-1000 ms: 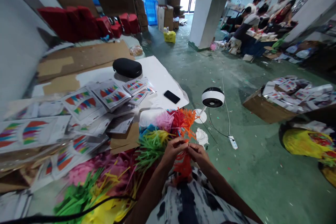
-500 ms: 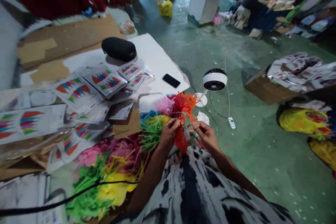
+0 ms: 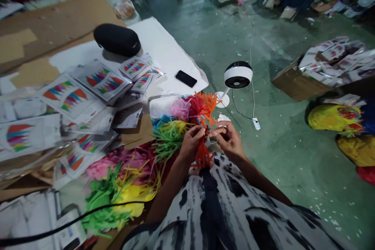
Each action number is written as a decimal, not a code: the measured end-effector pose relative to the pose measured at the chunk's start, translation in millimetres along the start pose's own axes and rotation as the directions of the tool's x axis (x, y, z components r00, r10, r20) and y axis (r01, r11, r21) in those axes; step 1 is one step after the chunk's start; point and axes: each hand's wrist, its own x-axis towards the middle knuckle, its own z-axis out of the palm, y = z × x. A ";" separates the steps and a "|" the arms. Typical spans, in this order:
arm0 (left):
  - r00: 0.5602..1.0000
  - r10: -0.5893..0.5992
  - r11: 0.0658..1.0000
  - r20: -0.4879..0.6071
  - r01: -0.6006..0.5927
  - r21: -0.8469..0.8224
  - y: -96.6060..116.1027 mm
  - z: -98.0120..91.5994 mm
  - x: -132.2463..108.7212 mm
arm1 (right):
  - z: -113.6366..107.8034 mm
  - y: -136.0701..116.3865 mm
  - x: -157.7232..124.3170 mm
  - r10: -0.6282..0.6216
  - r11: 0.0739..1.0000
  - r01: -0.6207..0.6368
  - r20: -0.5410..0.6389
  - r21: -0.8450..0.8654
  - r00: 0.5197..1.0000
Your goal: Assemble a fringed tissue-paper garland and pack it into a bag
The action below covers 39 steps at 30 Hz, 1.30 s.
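Note:
An orange-red paper tassel (image 3: 202,157) hangs in front of my shirt, its cut strips pointing down. My left hand (image 3: 190,142) is closed around its upper end, thumb against the fingers. Close by on the right, my right hand (image 3: 230,140) has its fingers bent together in a pinch at the tassel's top; what lies between them is too small to make out. Just beyond my hands lie orange paper strips (image 3: 210,105), a pink bunch (image 3: 180,109) and green fringed paper (image 3: 166,146) at the table's edge.
Packets with printed tassel pictures (image 3: 102,80) cover the table's left side. A black case (image 3: 117,40) and a phone (image 3: 186,78) lie farther back. A white fan (image 3: 238,75) stands on the floor, its cable beside it. At right is a carton of packets (image 3: 293,82).
My right hand has come nearer my left, and its fingers have curled in more. The view has tipped downward, so the table things sit higher in the picture.

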 end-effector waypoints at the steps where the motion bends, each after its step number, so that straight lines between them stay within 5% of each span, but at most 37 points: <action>1: 1.000 0.007 1.000 0.009 -0.007 0.017 0.0 0.6 -0.4 | -0.4 0.1 2.0 -0.001 1.000 0.002 -0.017 0.010 1.000; 7: 0.999 -0.041 0.998 -0.006 0.041 0.037 1.4 8.5 -3.5 | -4.6 2.2 13.1 0.037 0.999 -0.036 -0.173 0.013 0.984; 15: 0.998 0.002 0.998 0.056 -0.006 0.067 -3.7 13.8 -3.3 | -8.5 9.2 14.0 0.015 0.999 -0.022 -0.202 -0.030 0.979; 23: 0.998 0.053 0.986 0.041 -0.059 0.159 7.6 8.5 -4.8 | -22.6 3.9 8.9 0.006 0.916 0.019 0.060 -0.400 0.998; 29: 0.998 0.029 0.999 0.063 -0.028 -0.020 8.4 5.1 -2.4 | -22.2 -20.8 3.9 -0.048 0.977 0.029 -0.086 -0.211 0.995; 39: 0.994 0.035 0.999 0.106 -0.037 0.014 12.9 10.5 -8.6 | -14.0 -26.0 0.5 -0.180 0.935 0.155 -0.050 -0.319 0.982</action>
